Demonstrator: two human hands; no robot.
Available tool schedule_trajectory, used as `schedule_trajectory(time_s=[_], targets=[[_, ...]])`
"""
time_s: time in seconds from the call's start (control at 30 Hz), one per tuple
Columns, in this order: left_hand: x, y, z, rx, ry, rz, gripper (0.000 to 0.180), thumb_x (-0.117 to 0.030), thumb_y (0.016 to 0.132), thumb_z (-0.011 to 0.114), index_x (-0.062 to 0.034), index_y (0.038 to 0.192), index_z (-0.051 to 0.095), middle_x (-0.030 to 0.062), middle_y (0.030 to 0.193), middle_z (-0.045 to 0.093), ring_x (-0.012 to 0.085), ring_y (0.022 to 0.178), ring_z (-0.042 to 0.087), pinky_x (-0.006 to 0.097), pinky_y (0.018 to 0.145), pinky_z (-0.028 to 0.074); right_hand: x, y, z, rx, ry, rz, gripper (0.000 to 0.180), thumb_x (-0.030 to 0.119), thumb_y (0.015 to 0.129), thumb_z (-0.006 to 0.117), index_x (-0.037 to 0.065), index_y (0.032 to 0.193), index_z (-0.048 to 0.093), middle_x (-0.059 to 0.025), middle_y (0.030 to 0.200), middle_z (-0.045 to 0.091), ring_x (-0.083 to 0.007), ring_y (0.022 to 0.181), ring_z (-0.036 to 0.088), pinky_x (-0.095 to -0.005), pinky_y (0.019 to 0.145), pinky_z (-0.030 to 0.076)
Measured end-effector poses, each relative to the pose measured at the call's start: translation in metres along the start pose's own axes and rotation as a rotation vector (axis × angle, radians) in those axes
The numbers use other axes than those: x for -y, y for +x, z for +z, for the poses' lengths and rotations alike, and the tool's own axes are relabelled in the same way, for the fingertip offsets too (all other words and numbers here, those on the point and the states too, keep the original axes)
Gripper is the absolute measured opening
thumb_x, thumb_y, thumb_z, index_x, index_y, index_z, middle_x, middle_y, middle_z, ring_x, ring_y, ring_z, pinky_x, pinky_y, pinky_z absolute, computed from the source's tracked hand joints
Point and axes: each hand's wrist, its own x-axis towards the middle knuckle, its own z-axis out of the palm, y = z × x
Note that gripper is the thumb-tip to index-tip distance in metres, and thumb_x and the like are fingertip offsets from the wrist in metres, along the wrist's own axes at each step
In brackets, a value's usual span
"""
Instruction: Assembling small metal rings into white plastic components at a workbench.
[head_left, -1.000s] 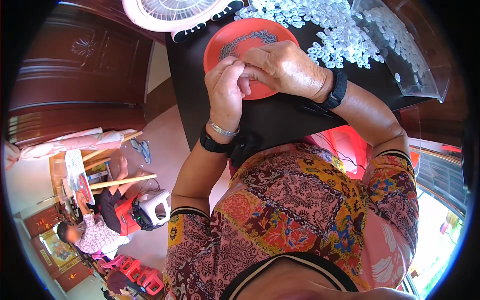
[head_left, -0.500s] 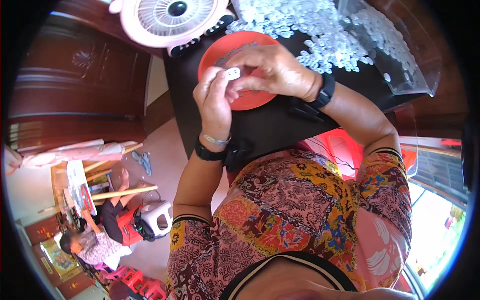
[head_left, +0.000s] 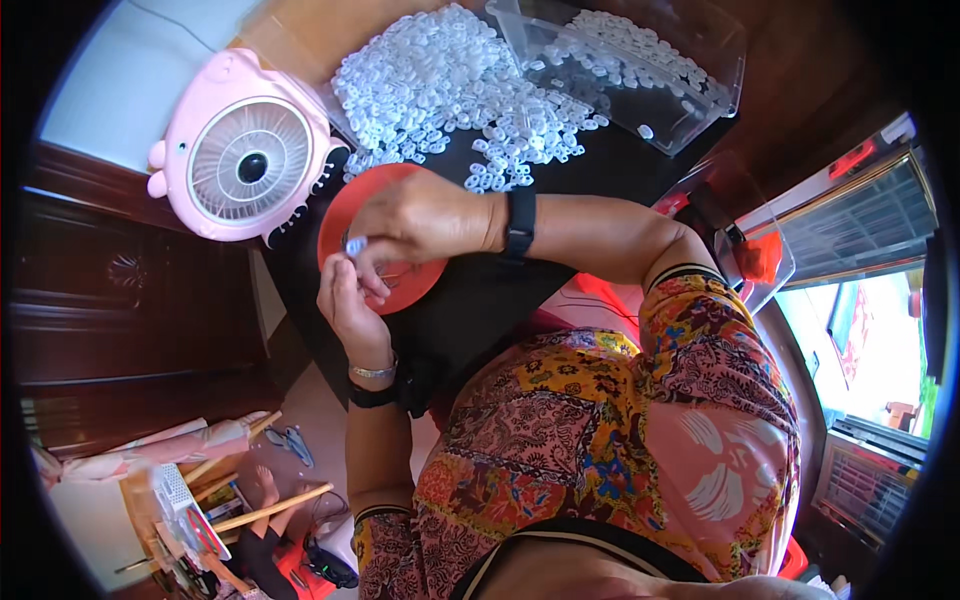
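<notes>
My left hand (head_left: 355, 318) is closed, its thumb and fingertips pinching a small white oval plastic piece with holes (head_left: 355, 246). Just beyond it, my right hand (head_left: 425, 220) curls over the same spot, fingertips bent together close to the piece. Whatever those right fingertips hold is hidden. Both hands are above a round orange-red dish (head_left: 418, 288); a few thin metal bits lie in it, largely covered by my hands.
A heap of small whitish plastic pieces (head_left: 430, 80) covers the far part of the black table (head_left: 490, 260). Right of it, a clear plastic bin (head_left: 690, 120) holds more pieces. A pink fan (head_left: 250, 165) stands at the left. Another person's bare leg (head_left: 268, 490) shows at lower left.
The view has shifted, so dish, fan and heap appear further left and lower. The white piece stays in my left fingertips; my right hand has turned further over the dish.
</notes>
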Motion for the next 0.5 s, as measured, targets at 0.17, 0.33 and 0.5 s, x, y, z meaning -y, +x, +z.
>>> schedule_trajectory(time_s=[0.17, 0.33, 0.5], targets=[[-0.001, 0.004, -0.007, 0.0, 0.006, 0.061, 0.022, -0.017, 0.093, 0.046, -0.0011, 0.083, 0.057, -0.0001, 0.061, 0.051, 0.0063, 0.051, 0.045, 0.019, 0.047, 0.031, -0.017, 0.015, -0.095, -0.358, -0.686, 0.207, 0.019, 0.017, 0.075, 0.07, 0.011, 0.093, 0.066, -0.0097, 0.08, 0.065, -0.0301, 0.071, 0.064, -0.0367, 0.06, 0.05], [-0.003, 0.006, -0.004, -0.006, 0.023, 0.058, 0.022, -0.017, 0.092, 0.048, -0.0017, 0.08, 0.058, -0.0004, 0.061, 0.051, 0.0058, 0.052, 0.046, 0.019, 0.047, 0.032, -0.005, 0.024, -0.17, -0.796, -1.179, 0.107, 0.027, 0.012, 0.081, 0.064, -0.002, 0.103, 0.061, -0.0187, 0.099, 0.061, -0.0361, 0.088, 0.059, -0.0387, 0.076, 0.05], [-0.005, 0.004, -0.009, -0.011, 0.058, 0.042, 0.021, -0.017, 0.09, 0.049, -0.0016, 0.079, 0.058, -0.0006, 0.06, 0.051, 0.0054, 0.051, 0.045, 0.019, 0.047, 0.032, -0.049, -0.002, -0.117, -0.091, -0.61, 0.308, 0.019, 0.018, 0.079, 0.068, 0.009, 0.095, 0.067, -0.0104, 0.08, 0.066, -0.027, 0.07, 0.065, -0.0353, 0.062, 0.051]])
